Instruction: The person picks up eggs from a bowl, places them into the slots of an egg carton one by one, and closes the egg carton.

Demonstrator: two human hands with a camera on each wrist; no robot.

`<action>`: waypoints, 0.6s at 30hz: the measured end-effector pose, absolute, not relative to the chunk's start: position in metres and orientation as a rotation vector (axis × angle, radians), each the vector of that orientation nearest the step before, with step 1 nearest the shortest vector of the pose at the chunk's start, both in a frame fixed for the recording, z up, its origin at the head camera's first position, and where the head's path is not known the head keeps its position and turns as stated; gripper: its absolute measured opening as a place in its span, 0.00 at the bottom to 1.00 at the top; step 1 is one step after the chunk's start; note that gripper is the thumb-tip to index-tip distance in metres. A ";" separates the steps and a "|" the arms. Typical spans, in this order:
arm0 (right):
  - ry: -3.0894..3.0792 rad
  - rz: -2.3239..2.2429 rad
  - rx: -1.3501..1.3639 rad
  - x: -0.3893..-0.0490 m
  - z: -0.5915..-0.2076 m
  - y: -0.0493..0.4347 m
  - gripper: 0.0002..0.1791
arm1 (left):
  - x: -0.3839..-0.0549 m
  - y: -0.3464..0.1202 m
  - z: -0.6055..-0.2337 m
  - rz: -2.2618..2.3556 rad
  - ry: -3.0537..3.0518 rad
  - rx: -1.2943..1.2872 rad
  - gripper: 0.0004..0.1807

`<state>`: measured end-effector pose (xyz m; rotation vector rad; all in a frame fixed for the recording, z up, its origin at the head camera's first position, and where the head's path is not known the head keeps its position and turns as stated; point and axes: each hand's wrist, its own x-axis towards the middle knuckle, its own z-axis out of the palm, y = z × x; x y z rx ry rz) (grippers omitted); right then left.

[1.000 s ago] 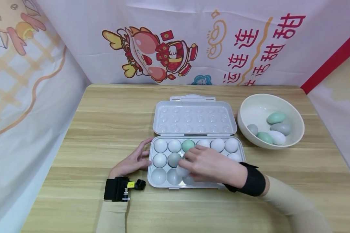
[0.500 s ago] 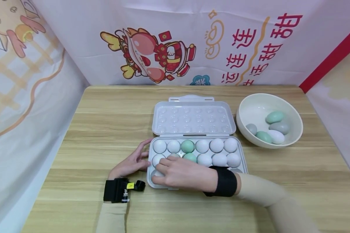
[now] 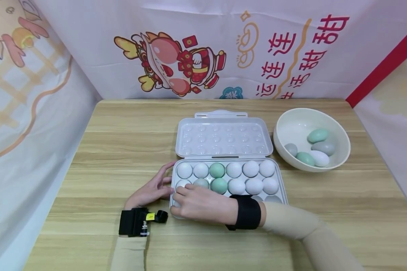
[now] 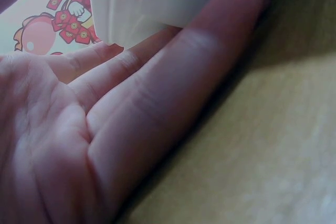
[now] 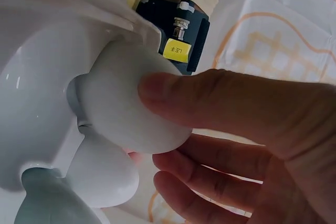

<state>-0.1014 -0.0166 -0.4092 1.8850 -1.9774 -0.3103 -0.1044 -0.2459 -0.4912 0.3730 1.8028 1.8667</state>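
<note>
In the head view my right hand [image 3: 203, 203] is over the front left corner of the egg box [image 3: 280, 175]. Thumb and fingertips pinch a white egg [image 5: 118, 95], which sits in the corner cup in the right wrist view. Beside that egg are another white egg [image 5: 102, 171] and a grey-green egg [image 5: 50, 198]. Eggs fill the back two rows, mostly white, with green eggs [image 3: 217, 170] among them. My left hand [image 3: 150, 192] lies against the box's left side, fingers extended; in the left wrist view the fingers [image 4: 152, 98] touch the box wall [image 4: 123, 9].
The box's lid [image 3: 224, 137] lies folded back behind it. A cream bowl [image 3: 291, 124] with several green, grey and white eggs stands at the right. Printed cloth [image 3: 98, 45] hangs behind and beside the wooden table [image 3: 122, 139].
My right hand has carried the white egg leftward, from over the middle of the box to the front left cup. My left hand stays at the box's left side.
</note>
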 end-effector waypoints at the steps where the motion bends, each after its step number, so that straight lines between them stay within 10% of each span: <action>1: -1.990 -0.323 1.890 -0.101 -0.409 -0.018 0.06 | -0.104 -0.246 -0.491 1.863 1.806 0.365 0.44; 18: -2.039 -0.466 1.913 -0.099 -0.409 -0.032 0.10 | -0.104 -0.248 -0.493 1.847 1.823 0.365 0.43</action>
